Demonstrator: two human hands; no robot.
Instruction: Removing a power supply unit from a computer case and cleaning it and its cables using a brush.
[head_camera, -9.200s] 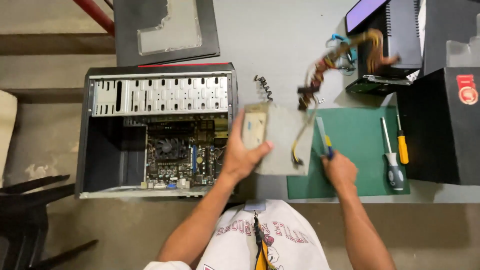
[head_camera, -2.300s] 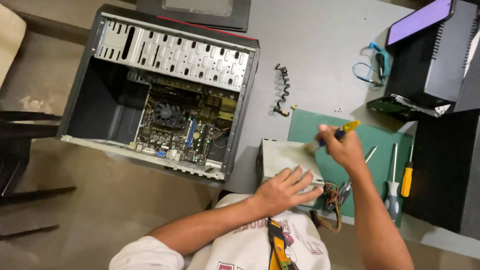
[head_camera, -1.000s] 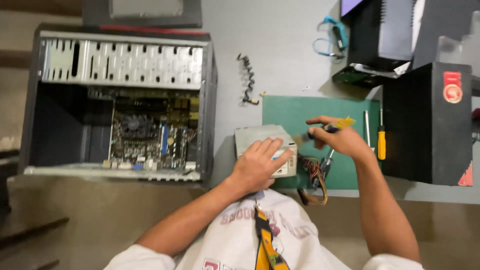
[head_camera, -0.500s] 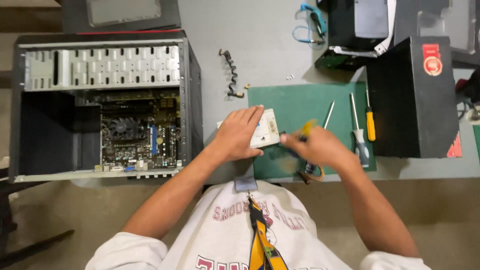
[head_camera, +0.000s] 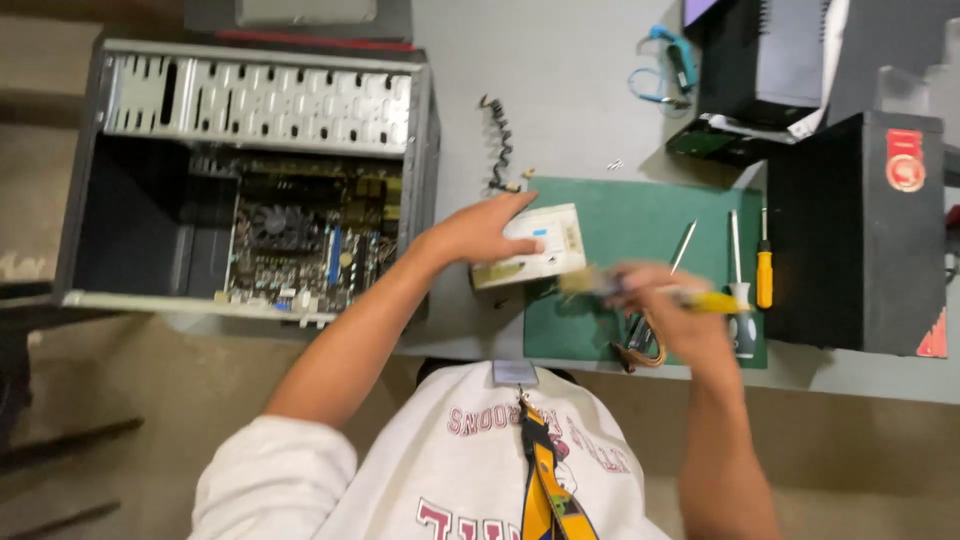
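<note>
My left hand (head_camera: 482, 228) rests flat on top of a pale grey power supply box (head_camera: 548, 252) at the left edge of a green cutting mat (head_camera: 640, 215). My right hand (head_camera: 672, 312) is blurred and grips a small brush with a yellow handle (head_camera: 700, 298); its bristle end lies against the right side of the box. A bundle of coloured cables (head_camera: 640, 342) trails from the box toward the table's front edge.
An open computer case (head_camera: 250, 180) with its motherboard showing lies at the left. Screwdrivers (head_camera: 764, 262) lie on the mat's right side, beside a black box (head_camera: 858, 232). A coiled cable tie (head_camera: 498, 140), blue cables (head_camera: 668, 68) and another black case (head_camera: 760, 70) sit farther back.
The view shifted a little. My left hand stays on the power supply box while my right hand has moved the brush along its right side.
</note>
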